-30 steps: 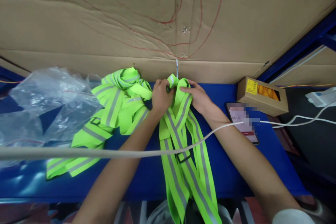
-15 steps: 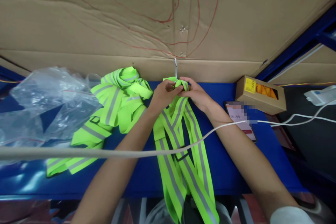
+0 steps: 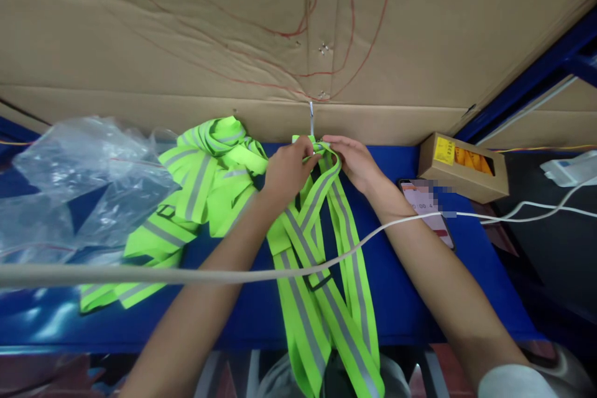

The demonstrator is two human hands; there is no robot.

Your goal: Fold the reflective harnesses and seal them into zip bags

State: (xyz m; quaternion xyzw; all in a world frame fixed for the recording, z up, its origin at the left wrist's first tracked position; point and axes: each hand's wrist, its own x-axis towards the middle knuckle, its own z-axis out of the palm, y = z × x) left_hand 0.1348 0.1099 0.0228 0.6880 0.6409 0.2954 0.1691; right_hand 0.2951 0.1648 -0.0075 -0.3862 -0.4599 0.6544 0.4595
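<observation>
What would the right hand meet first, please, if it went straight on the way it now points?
Most likely the top of the green straps right at its fingertips, then the left hand just beyond, though depth is unclear.

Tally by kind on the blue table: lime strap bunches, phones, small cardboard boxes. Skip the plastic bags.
Lime strap bunches: 2 (held bunch, piled bunch)
Phone: 1
Small cardboard box: 1
Total: 4
</observation>
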